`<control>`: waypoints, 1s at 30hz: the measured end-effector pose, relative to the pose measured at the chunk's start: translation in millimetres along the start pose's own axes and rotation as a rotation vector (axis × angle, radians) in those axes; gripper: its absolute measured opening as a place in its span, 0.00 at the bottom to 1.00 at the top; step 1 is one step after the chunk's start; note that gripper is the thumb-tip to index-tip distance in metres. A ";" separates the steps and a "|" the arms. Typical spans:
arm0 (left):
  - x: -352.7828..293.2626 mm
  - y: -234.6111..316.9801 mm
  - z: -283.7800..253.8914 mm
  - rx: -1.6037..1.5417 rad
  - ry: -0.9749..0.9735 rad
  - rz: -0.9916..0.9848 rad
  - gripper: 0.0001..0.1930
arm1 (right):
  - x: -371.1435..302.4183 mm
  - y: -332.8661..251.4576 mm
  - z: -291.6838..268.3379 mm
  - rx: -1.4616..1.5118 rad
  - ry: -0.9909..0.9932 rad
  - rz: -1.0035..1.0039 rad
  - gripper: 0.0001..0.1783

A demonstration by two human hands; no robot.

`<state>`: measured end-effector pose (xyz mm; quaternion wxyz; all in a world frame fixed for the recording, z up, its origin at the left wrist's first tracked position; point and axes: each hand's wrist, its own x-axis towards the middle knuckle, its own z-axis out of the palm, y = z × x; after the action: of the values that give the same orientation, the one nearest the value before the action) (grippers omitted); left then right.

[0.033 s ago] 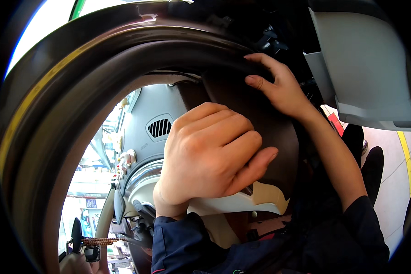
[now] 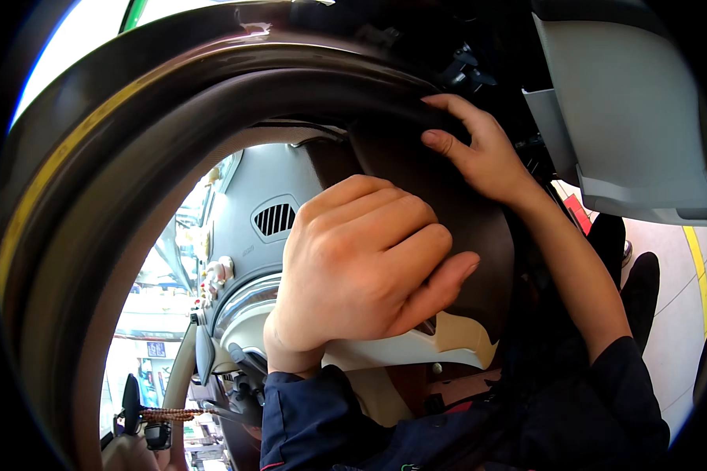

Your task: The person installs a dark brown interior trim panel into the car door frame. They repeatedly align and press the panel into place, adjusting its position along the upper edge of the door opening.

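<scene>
Hands inside a car's door opening, at the front pillar.
Left hand (image 2: 361,263) curled, pressed on dark brown trim panel (image 2: 479,228); right hand (image 2: 479,153) spread, fingertips on black rubber door seal (image 2: 236,94); grey dashboard (image 2: 267,188) behind.

Left hand (image 2: 365,263) curled flat, pressing; right hand (image 2: 479,153) reaching up, fingers bent.

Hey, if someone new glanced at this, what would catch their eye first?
The left hand, curled into a loose fist in the middle, pressed on a dark brown trim panel. Above it, the right hand presses its fingertips on the black rubber seal that arcs across the top. A slatted air vent sits left of centre.
</scene>
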<state>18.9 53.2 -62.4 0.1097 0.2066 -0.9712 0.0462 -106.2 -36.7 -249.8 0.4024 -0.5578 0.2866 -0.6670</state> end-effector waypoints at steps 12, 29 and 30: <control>0.5 5.9 -5.6 0.046 -0.098 -0.070 0.11 | 31.3 -37.4 12.2 0.081 -0.102 -0.114 0.22; 1.3 5.8 -4.5 0.037 -0.073 -0.048 0.11 | 37.3 -35.6 7.9 -0.219 -0.099 -0.145 0.20; 1.8 7.3 -5.2 0.037 -0.074 -0.051 0.11 | 37.3 -36.5 7.7 -0.214 -0.095 -0.146 0.20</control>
<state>15.2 59.8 -57.3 0.0709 0.2349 -0.9680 0.0535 -108.6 -49.5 -198.6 0.3043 -0.6479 0.2954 -0.6328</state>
